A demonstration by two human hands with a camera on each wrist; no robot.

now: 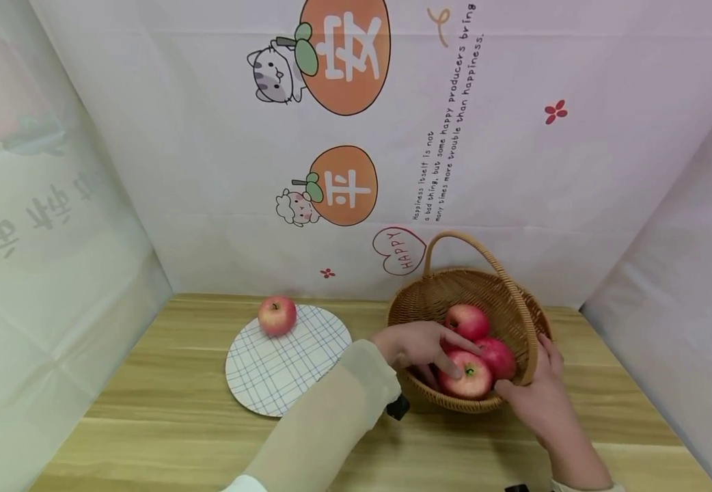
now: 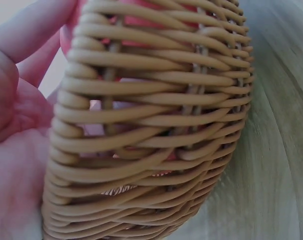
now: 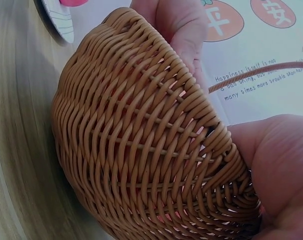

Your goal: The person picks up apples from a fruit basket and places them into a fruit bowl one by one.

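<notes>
A brown wicker basket [image 1: 473,406] with a tall arched handle [image 1: 479,246] tilts toward me, several red apples inside. My left hand [image 1: 416,344] reaches over its left rim and holds the front apple [image 1: 471,383], fingers spread about it. Behind that lie another apple [image 1: 497,359] and a farther apple [image 1: 467,321]. On the right side, my right hand [image 1: 542,400] grips the basket near the handle's foot, thumb at the rim. Basket weave [image 2: 151,120] covers much of the left wrist view, hiding most of the held apple. In the right wrist view, the right hand [image 3: 281,170] touches the rim.
To the left, a round plate [image 1: 270,376] with a blue grid pattern lies on the wooden table [image 1: 147,396], bearing one apple [image 1: 277,316] at its back edge. A white printed cloth [image 1: 221,171] stands behind the table, with pale cloth walls on both sides.
</notes>
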